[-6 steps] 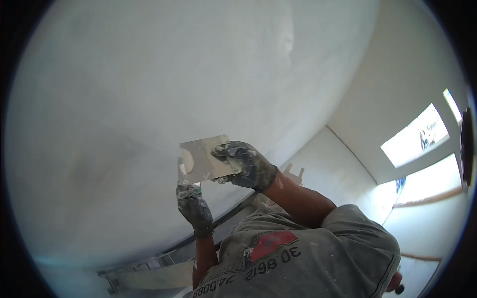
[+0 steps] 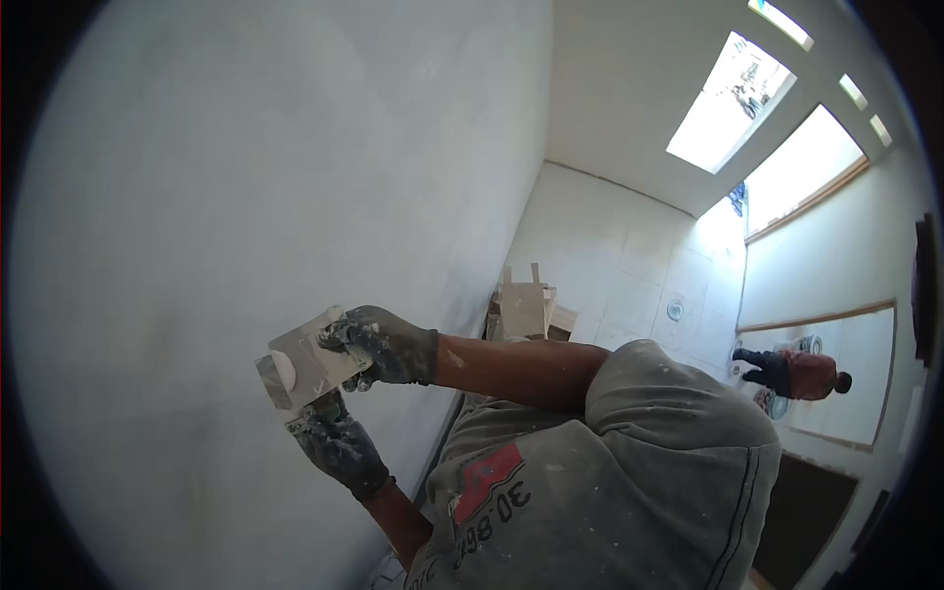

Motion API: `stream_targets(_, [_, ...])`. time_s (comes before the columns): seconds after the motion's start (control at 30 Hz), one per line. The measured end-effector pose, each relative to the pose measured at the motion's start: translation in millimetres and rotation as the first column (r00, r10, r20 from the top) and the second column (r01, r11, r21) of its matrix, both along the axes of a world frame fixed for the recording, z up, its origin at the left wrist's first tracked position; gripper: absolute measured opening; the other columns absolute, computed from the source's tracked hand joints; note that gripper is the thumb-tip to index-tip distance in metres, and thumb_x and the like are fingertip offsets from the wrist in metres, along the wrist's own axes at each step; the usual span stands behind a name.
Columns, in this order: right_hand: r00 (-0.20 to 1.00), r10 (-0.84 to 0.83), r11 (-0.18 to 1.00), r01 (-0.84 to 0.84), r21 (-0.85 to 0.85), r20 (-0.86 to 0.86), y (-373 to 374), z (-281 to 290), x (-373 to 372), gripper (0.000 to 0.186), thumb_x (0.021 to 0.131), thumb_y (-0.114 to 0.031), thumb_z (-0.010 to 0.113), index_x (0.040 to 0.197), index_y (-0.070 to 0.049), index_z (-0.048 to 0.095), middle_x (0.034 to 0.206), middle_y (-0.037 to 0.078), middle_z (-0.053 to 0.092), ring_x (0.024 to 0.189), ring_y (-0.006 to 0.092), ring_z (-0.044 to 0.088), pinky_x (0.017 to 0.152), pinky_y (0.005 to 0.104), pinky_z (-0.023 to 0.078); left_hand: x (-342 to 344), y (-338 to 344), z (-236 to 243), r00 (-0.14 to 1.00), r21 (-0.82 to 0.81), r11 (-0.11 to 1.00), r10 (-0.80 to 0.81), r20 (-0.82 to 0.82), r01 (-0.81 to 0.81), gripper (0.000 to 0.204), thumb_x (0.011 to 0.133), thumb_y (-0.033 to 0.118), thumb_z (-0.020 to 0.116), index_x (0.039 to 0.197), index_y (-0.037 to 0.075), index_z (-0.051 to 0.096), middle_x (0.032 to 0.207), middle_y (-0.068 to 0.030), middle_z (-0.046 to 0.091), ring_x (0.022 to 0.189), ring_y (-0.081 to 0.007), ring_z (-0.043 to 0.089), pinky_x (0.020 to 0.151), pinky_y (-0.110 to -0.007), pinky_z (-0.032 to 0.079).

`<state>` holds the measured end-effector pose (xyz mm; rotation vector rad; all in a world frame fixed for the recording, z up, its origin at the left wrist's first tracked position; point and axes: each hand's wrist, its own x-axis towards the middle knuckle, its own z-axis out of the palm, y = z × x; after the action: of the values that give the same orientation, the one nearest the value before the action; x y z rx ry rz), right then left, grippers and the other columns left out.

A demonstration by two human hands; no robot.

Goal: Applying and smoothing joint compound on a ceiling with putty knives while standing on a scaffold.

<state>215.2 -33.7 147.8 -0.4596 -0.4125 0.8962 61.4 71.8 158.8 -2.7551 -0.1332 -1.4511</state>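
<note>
My right hand (image 2: 388, 344), in a dark glove smeared with white filler, grips a wide, flat scraper (image 2: 320, 359). A smooth white lump of filler (image 2: 283, 370) lies across its plate near the far end. Just below, my gloved left hand (image 2: 339, 442) is closed around another scraper, whose metal blade (image 2: 274, 384) shows at the plate's left end; its handle is hidden in the glove. The two tools overlap, and I cannot tell whether they touch. Both are held in front of a pale plastered wall (image 2: 295, 177).
A dusty wooden stool (image 2: 524, 307) stands at the wall's foot, beyond my right forearm. On the tiled floor (image 2: 629, 236) is a round pale container (image 2: 675, 310). A person in a red top (image 2: 811, 376) stands by buckets at the far right. Bright openings (image 2: 733, 103) pierce the far wall.
The view has swung, so the room shows more, with the stool and the other person now in sight. Both hands and scrapers sit lower and farther left, with the left hand's blade tilted over.
</note>
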Motion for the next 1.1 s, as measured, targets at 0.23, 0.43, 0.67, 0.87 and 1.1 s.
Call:
stream_targets(0.23, [0.976, -0.160, 0.987, 0.160, -0.014, -0.149, 16, -12, -4, 0.042, 0.092, -0.036, 0.067, 0.107, 0.002, 0.062, 0.083, 0.010, 0.064, 0.063, 0.0175, 0.063, 0.051, 0.0285, 0.050, -10, 75, -33, 0.946, -0.858, 0.426, -0.266, 0.185, 0.288, 0.020, 0.095, 0.009, 0.063, 0.105, -0.007, 0.069, 0.103, -0.0202, 0.070, 0.090, -0.0303, 0.069, 0.083, -0.040, 0.055])
stream_targets(0.43, [0.936, -0.315, 0.942, 0.329, 0.071, -0.157, 0, 0, 11, 0.040, 0.093, -0.029, 0.067, 0.113, 0.004, 0.056, 0.088, 0.015, 0.066, 0.063, 0.0230, 0.069, 0.047, 0.0287, 0.056, -29, 85, -17, 0.856, -0.804, 0.574, -0.486, -0.179, 0.158, 0.049, 0.098, 0.010, 0.055, 0.140, -0.008, 0.038, 0.133, -0.0237, 0.052, 0.115, -0.0323, 0.058, 0.109, -0.047, 0.044])
stream_targets(0.67, [0.828, -0.548, 0.837, 0.544, 0.062, 0.118, -23, 16, -9, 0.035, 0.098, -0.016, 0.060, 0.127, 0.002, 0.053, 0.123, 0.013, 0.061, 0.108, 0.0235, 0.066, 0.087, 0.0408, 0.059, -7, 41, -13, 0.831, -0.957, 0.045, -0.510, 0.225, 0.286, 0.044, 0.097, 0.007, 0.054, 0.136, -0.007, 0.041, 0.125, -0.0195, 0.055, 0.115, -0.0302, 0.060, 0.103, -0.045, 0.051])
stream_targets(0.87, [0.464, -0.592, 0.652, 0.756, 0.054, 0.658, -29, -3, -8, 0.040, 0.095, -0.001, 0.055, 0.133, 0.004, 0.047, 0.131, 0.018, 0.056, 0.117, 0.0274, 0.060, 0.095, 0.0366, 0.053, 7, 18, 12, 0.809, -0.921, -0.100, -0.448, 0.380, 0.378, 0.041, 0.096, 0.007, 0.054, 0.134, -0.008, 0.043, 0.126, -0.0196, 0.057, 0.113, -0.0304, 0.061, 0.103, -0.047, 0.051])
stream_targets(1.1, [0.374, -0.392, 0.724, 0.689, 0.031, 0.840, -35, 46, -20, 0.032, 0.089, 0.003, 0.061, 0.121, 0.001, 0.062, 0.089, 0.002, 0.070, 0.075, 0.0054, 0.058, 0.065, 0.0210, 0.049, 10, 26, 10, 0.898, -0.788, 0.576, -0.435, -0.069, 0.219, 0.031, 0.097, 0.007, 0.055, 0.125, -0.006, 0.053, 0.116, -0.0150, 0.064, 0.104, -0.0237, 0.064, 0.093, -0.038, 0.053])
